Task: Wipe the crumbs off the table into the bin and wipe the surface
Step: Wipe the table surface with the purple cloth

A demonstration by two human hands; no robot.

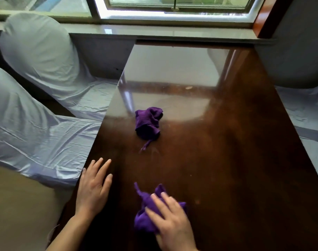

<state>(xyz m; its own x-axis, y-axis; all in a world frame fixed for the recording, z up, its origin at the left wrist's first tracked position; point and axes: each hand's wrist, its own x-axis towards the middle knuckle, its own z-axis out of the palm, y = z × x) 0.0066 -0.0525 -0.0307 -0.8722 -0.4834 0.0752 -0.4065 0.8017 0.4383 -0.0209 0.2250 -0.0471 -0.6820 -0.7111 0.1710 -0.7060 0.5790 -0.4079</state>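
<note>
So we've got a purple cloth [147, 212] bunched up at the lower middle of the frame, on the dark glossy table [227, 151]. Its long axis runs roughly lower-right to upper-left, with a thin twisted tail pointing up-left. Our right hand [172, 221] lies flat on top of it, fingers spread and pressing down rather than pinching (it's blurry, so finer detail is hard to call). Our left hand [93, 189] lies palm-down at the table's left edge, fingers loosely apart, holding nothing. A second purple cloth [148, 124] sits crumpled mid-frame, well apart from both hands. A few pale specks [188, 87] show farther up the table. Cloth-covered chairs [38, 57] fill the left side.
</note>
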